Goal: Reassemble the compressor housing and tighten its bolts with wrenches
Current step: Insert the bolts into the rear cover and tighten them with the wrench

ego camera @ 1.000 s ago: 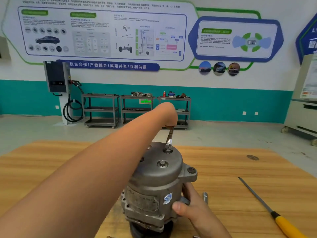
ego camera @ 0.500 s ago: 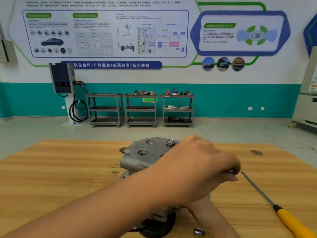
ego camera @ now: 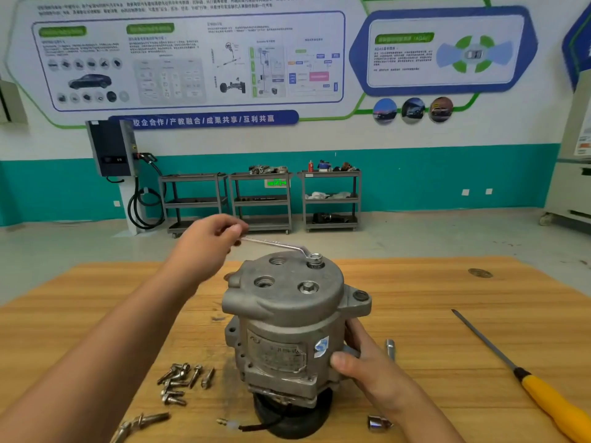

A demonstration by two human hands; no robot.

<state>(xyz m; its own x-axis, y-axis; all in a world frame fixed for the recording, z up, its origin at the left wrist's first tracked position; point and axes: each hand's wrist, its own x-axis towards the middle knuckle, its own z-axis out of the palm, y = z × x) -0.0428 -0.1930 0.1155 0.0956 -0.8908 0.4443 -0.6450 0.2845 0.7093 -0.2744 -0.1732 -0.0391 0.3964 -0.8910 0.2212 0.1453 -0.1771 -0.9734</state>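
On the wooden workbench [ego camera: 96, 314] stands the compressor housing [ego camera: 287, 330], upright on its dark pulley end, with its grey end cover facing up near the middle of the bench. That cover carries two open ports on its near-left side and a hex bolt [ego camera: 307, 286] seated toward the front right. At the far rim sits a second bolt, which I cannot see directly because the ring end of the wrench [ego camera: 281, 246] is dropped over it.

Steadying the body from the person's own right is the right hand [ego camera: 361, 362], palm against the casting, fingers wrapped around its back and thumb pressed on the front beside the blue sticker. Out to the left of the cover the left hand [ego camera: 208, 241] has its fingers curled and pinching the free end of the wrench handle, which runs nearly level from that hand across to the far bolt.

Well apart on the right lies a yellow-handled screwdriver [ego camera: 524, 375], untouched. Just left of the housing base is a heap of loose bolts [ego camera: 182, 382], and a small socket [ego camera: 377, 423] rests near the front edge.

My reading is that tightening is under way on the far bolt. Next comes a sweep of the handle about the bolt, with the right hand resisting so the housing does not turn or tip.
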